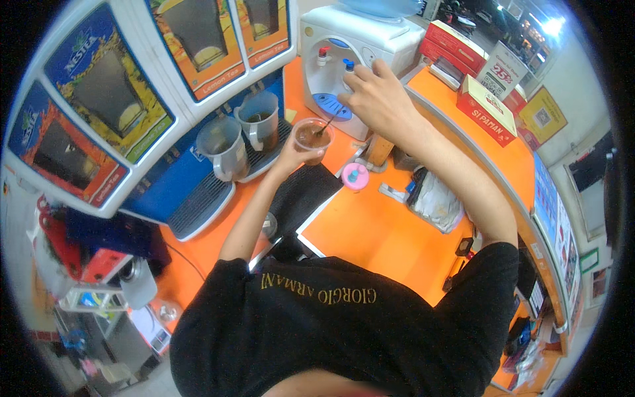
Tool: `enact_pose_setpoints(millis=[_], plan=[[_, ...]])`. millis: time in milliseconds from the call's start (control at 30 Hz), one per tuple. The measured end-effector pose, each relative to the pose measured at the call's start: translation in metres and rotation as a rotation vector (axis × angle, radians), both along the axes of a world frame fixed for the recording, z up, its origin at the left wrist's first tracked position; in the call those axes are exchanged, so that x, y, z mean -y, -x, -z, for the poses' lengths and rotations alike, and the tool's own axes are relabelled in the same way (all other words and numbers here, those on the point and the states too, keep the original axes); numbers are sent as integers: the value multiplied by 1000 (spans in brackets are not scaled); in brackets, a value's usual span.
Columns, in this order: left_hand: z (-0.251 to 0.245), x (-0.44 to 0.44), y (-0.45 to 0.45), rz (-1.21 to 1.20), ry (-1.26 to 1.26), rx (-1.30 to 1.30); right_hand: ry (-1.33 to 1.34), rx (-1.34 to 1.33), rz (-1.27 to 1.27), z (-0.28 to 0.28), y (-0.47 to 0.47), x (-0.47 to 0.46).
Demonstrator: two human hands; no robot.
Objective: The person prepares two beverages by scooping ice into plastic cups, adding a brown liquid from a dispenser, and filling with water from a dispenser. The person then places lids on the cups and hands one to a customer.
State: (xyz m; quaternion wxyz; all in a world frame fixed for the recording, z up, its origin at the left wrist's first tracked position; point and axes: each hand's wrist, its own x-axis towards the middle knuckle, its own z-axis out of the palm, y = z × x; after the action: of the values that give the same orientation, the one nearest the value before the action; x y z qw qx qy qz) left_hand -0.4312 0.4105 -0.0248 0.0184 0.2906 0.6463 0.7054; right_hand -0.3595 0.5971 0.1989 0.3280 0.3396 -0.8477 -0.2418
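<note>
A clear plastic cup [313, 135] of brown drink sits in my left hand [292, 156], whose fingers and thumb wrap around it. Above and to the right, my right hand [379, 94] holds the upper end of a thin dark spoon or stirrer [330, 122], and its lower end dips into the drink. Just left of the cup, two translucent plastic measuring jugs [225, 149] stand at the drip tray of the drink dispenser; the one nearer the cup holds dark liquid. Behind my right hand is a white water dispenser [364, 37] with a red and a blue tap.
A blue and white drink dispenser [186, 121] fills the left side. On the orange counter [387, 233] lie a black mat [307, 191], a pink round lid [355, 176] and a plastic-wrapped bundle [436, 203]. Red and cream boxes [486, 109] stand on the raised ledge at right.
</note>
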Motion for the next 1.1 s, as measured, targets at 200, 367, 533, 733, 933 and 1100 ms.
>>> enact_pose_setpoints(millis=[200, 367, 533, 733, 933, 1100], plan=[[78, 12, -22, -124, 35, 126, 75, 72, 109, 39, -2, -2], [125, 18, -43, -238, 96, 220, 100, 142, 101, 92, 5, 6], [135, 20, -48, -296, 119, 256, 84, 337, 249, 147, 7, 27], [133, 25, -58, -406, 363, 216, 24, 406, 258, 136, 22, 36], [104, 58, -126, -503, 480, 168, -38, 274, -28, 144, 31, 48], [73, 126, -229, -554, 286, 333, -89, 302, -161, 163, 39, 40]])
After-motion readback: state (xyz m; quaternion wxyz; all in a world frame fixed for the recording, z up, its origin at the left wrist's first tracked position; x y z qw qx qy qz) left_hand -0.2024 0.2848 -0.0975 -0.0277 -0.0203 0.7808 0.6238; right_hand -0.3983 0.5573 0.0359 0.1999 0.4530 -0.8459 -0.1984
